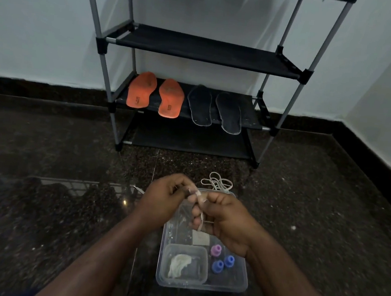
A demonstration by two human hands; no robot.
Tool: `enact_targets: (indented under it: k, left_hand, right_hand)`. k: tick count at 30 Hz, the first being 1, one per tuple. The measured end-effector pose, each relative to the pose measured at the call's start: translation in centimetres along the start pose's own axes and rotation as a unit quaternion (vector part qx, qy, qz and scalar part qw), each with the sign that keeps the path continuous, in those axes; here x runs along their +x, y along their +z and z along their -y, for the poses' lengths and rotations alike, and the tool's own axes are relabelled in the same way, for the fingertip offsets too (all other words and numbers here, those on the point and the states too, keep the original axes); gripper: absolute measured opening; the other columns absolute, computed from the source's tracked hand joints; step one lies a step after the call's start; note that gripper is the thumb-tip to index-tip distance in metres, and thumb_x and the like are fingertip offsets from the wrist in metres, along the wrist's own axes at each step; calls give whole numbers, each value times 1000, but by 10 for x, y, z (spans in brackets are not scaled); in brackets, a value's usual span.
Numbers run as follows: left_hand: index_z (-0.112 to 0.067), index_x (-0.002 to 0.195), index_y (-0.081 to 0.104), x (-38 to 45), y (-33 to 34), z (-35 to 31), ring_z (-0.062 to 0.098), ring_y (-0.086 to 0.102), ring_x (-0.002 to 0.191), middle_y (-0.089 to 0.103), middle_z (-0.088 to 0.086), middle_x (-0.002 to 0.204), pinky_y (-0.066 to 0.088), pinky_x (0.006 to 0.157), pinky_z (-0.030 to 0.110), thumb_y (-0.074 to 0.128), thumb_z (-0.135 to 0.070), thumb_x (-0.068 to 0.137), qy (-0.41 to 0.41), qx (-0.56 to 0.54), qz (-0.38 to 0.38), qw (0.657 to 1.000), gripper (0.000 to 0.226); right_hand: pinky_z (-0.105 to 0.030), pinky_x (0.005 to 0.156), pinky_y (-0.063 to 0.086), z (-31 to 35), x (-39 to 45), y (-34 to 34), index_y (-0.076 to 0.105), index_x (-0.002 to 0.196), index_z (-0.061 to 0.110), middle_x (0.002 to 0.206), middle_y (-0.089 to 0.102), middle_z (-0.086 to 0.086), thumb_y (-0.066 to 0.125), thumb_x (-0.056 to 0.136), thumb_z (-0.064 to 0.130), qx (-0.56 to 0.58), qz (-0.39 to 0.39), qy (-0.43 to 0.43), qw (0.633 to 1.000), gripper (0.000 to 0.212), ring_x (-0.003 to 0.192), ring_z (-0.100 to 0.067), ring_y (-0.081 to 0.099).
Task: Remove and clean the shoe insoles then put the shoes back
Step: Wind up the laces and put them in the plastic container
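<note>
Insoles on the lower shelf of the shoe rack (297,98) against the wall: orange insoles (155,95) side by side at the left, black insoles (214,110) side by side at the right, heels overhanging the shelf's front edge. Upper shelf and bottom shelf bare where visible. Dark speckled floor (57,158) in front of the rack, with a clear plastic tray (244,285) set on it near the person. Inside the tray, a smaller clear tub (168,248) holding a crumpled white cloth (179,264), and beside the tub a pink cap (216,249) and two blue caps (222,263). Loose loops of pale cord (217,182) on the floor just beyond the tray's far edge. Above the tray, left hand (161,199) and right hand (227,225) close together, fingers curled, both pinching a thin pale strip (201,216) between them; exact nature of the strip hard to tell through blur.
</note>
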State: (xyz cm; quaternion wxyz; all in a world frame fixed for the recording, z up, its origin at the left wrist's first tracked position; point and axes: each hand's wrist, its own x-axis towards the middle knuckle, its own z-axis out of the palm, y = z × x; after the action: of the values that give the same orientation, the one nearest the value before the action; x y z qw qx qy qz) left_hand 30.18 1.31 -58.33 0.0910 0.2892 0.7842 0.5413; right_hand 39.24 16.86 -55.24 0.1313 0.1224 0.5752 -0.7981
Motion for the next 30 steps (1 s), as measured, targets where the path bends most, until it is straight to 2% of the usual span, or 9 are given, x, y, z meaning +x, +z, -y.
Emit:
enact_targets:
  k: [6,10,13,15,17,20,23,25,30]
  left_hand:
    - [-25,85,68,-3,14,0,7,61,67,68,-2,79,51,66,33,57,-27,98,-11,80,102,991,16]
    - [-26,81,66,-6,16,-9,10,58,63,65,-5,72,44,60,30,58,-37,98,4,152,141,978,22]
    - [-30,82,69,-7,10,-13,3,59,68,65,-14,75,47,63,28,62,-35,96,16,157,126,979,16]
    - [-30,88,72,-6,4,-13,0,61,81,66,-17,86,51,72,29,65,-32,94,39,160,90,982,10]
    - [-32,85,70,-3,-2,-8,-2,57,87,65,-20,85,47,76,27,66,-30,93,59,174,49,982,10]
    - [-35,82,69,-2,-4,-3,3,55,93,66,-21,81,47,82,31,64,-34,93,53,165,2,985,12]
    - [-32,84,71,0,-1,-1,13,65,87,71,-12,82,53,84,42,59,-38,89,1,45,-4,999,14]
    - [-28,87,71,-1,3,0,18,67,85,71,-6,83,54,81,46,56,-38,88,-22,7,8,1000,18]
    - [-21,91,70,-3,15,1,10,62,70,67,-6,78,52,69,34,57,-25,97,7,73,75,994,15]
  right_hand:
    - [-40,93,55,6,4,5,62,110,-1,110,70,-20,48,97,5,198,-94,-160,962,21,104,-29,68]
    - [-26,89,55,-4,10,1,68,108,7,104,74,-7,56,94,-1,-54,-199,-260,943,20,101,-13,70]
    - [-10,77,48,-15,16,-11,74,93,17,84,70,14,61,92,7,-370,-234,-258,861,17,84,7,65]
    - [-22,66,49,-20,19,-16,68,76,18,69,65,8,59,93,9,-450,-189,-189,852,21,68,0,61]
    - [-33,67,54,-20,17,-12,67,78,14,71,68,-1,53,97,10,-355,-143,-111,917,24,64,-8,63]
    - [-27,70,54,-10,8,-5,67,95,6,78,67,-7,47,102,12,-147,-64,-12,987,23,68,-14,64]
    - [-37,87,51,-1,-1,-7,67,105,3,82,66,-7,51,99,11,-47,8,5,999,19,75,-17,63]
    - [-37,85,54,4,-4,-6,67,109,-1,86,67,-11,53,95,9,48,23,-20,998,21,79,-20,65]
    - [-38,93,55,6,3,2,61,119,-3,111,70,-20,53,89,3,229,-55,-159,959,31,105,-29,68]
